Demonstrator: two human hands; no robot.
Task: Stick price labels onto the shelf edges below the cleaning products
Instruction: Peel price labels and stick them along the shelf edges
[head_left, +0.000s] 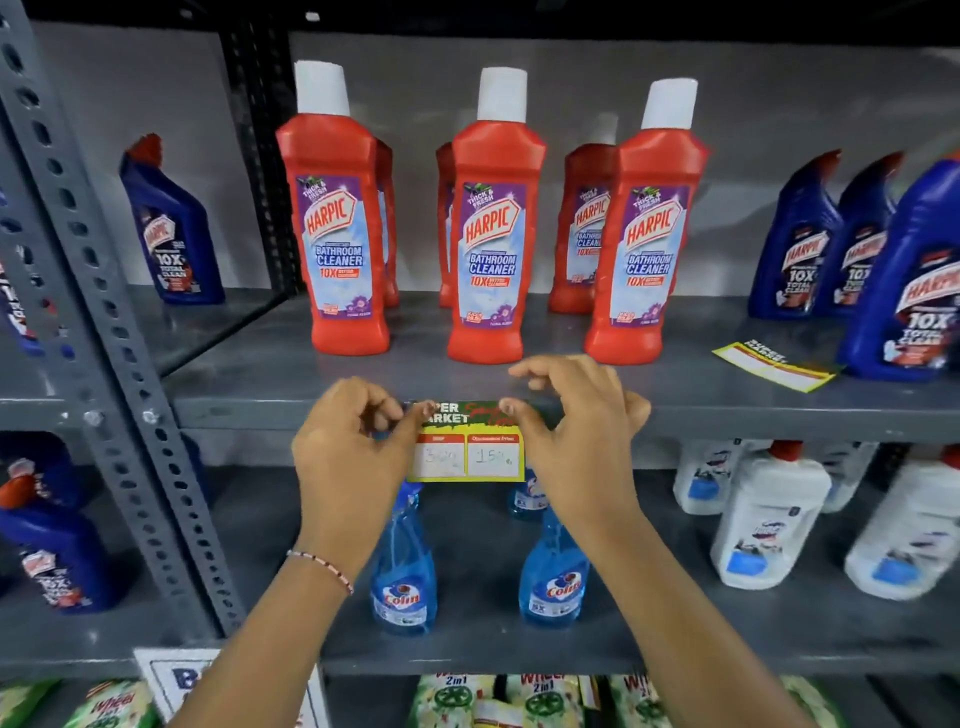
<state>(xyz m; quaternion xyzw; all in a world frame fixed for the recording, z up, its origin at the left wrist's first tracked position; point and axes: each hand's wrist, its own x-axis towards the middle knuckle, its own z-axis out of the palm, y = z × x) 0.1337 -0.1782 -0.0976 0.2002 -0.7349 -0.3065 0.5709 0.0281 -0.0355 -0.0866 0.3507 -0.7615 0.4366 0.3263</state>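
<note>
A price label sat against the front edge of the grey shelf, directly below the middle of three red Harpic bathroom cleaner bottles. Its dark green top band lay over the shelf edge, while the yellow-bordered lower part, with two white price boxes, hung below the edge in front of the shelf underneath.

The left hand pinched the label's upper left corner: its thumb and forefinger were closed on that corner, covering the first letters of the printing, and the other fingers curled in behind them. The right hand held the upper right corner, thumb tip pressed on the green band near the label's top right and the forefinger arched above the shelf edge, so those fingers were closed on the label as well. The label's middle and its whole lower half showed clear between the two hands. A beaded bracelet circled the left wrist.

A second label lay flat on the same shelf to the right, just beside a blue Harpic bottle, well apart from both hands. On the shelf below, two blue Colin spray bottles stood behind the forearms, with white bottles to the right. More blue bottles stood on the left bay past the perforated grey upright.
</note>
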